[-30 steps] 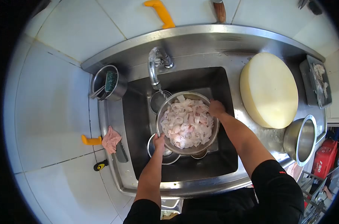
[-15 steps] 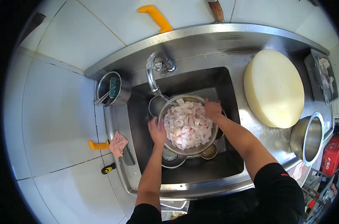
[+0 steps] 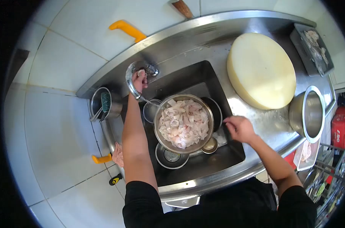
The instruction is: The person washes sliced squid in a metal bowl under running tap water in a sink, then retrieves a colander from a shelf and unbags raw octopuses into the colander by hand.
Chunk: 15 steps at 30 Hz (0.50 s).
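A round metal bowl full of pale, whitish-pink meat pieces rests in the sink. Up at the faucet, my left hand has its fingers closed around the small tap knob, partly behind the curved spout. A thin stream runs from the spout at the bowl's upper left edge. My right hand hovers over the sink's right edge with its fingers curled, apart from the bowl; what it holds, if anything, is too small to tell. Other bowls and a small cup lie around the full bowl.
A thick round cutting block stands on the right counter, with an empty metal bowl beside it. Behind is a grey tray. A metal pot with a green scrubber stands left. Yellow handles line the rim.
Both hands have left the bowl. My left hand has moved up to the faucet knob and my right hand to the sink's right side. The camera view has turned and shifted.
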Available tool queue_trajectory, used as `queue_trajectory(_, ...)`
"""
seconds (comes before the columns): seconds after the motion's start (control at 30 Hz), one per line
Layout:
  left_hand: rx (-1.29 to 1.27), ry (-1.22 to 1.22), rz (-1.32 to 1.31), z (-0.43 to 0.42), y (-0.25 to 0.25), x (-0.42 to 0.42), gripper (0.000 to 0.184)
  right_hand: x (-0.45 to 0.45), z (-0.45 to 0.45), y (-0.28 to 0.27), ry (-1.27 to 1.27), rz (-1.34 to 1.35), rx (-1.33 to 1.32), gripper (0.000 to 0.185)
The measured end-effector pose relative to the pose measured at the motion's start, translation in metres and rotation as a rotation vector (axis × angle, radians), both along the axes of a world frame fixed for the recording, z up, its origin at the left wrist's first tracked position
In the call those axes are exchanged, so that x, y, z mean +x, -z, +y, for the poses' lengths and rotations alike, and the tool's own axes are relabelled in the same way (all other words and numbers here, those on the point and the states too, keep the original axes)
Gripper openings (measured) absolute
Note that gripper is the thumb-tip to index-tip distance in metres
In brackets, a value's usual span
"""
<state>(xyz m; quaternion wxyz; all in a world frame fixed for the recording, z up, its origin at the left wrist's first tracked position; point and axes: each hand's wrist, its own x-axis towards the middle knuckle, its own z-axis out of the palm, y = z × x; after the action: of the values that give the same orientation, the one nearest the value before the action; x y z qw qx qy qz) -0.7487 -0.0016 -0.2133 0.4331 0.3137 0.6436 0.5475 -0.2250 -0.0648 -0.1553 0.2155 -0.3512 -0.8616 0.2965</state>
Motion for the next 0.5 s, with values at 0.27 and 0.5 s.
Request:
queue_trajectory(0.27,-0.339,-0.032,-0.097,0.008,-0.047,0.008,0.048,0.000,0.008,0.034,0.056,-0.098,0.232,0.007)
queue_trajectory(0.5,-0.316,-0.174,0.167,0.014,-0.036,0.029,0.057,0.007,0.007,0.038,0.080,-0.079,0.226,0.006)
